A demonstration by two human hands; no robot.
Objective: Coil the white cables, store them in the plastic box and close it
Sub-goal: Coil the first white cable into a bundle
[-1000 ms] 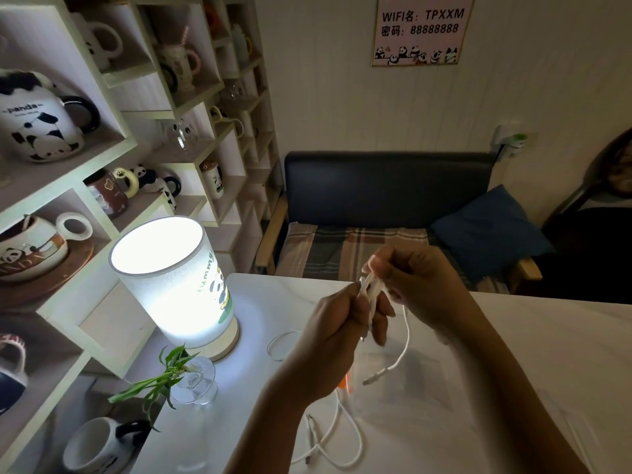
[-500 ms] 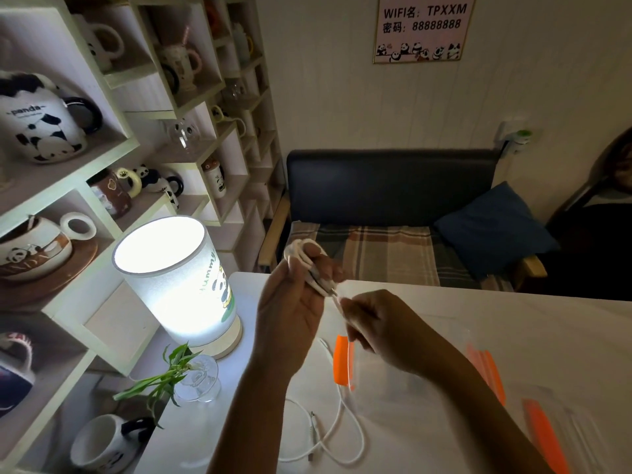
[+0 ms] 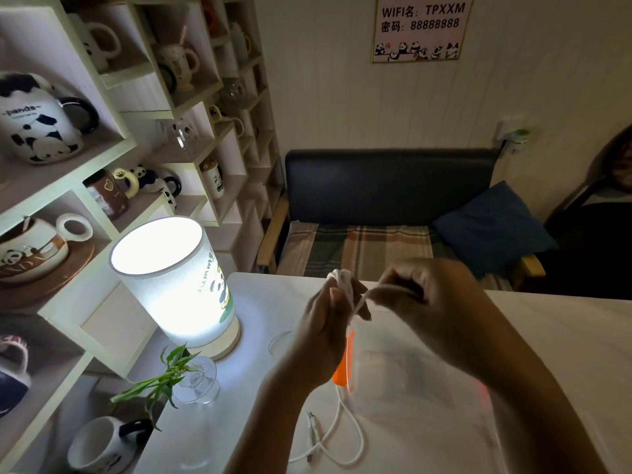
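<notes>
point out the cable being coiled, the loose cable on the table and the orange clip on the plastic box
cable being coiled [image 3: 343,280], head view, loops bunched above the left hand's fingers
loose cable [image 3: 355,436], head view, curved white strand on the table
orange clip [image 3: 343,364], head view, middle of the strip

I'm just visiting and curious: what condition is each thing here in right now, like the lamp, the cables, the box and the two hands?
Lamp: switched on, glowing.
Left hand: grips a coiled bundle of white cable.
Right hand: pinches that cable's free end, pulled taut.
Second white cable: loose on the table, uncoiled.
Plastic box: on the table; open or closed, cannot tell.
Glass vase: upright, holding a green sprig.
</notes>
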